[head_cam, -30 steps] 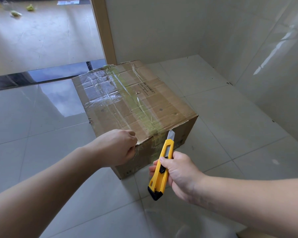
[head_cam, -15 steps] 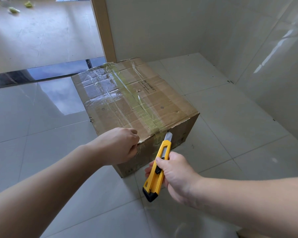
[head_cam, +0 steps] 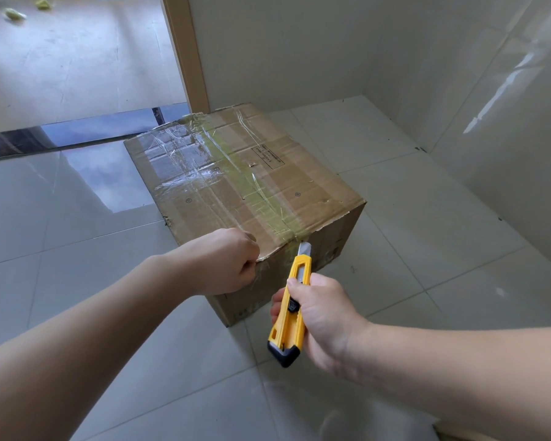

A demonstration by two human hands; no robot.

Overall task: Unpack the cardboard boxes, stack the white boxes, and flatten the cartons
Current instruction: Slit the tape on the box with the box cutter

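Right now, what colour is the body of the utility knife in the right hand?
Yellow, with a black end cap, on the plastic utility knife; the head view shows it.

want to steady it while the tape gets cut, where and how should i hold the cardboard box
Hold the cardboard box at its near top edge, left of the tape seam, coming from the near side as the left hand does. That edge is a firm fold with a lifted flap lip to hook fingers on, and it likely stays clear of the utility knife in the right hand.

A bare indoor room, its kind unclear, is shown by glossy grey floor tiles (head_cam: 427, 224), tiled walls (head_cam: 506, 122) and a wooden door frame (head_cam: 185, 52).
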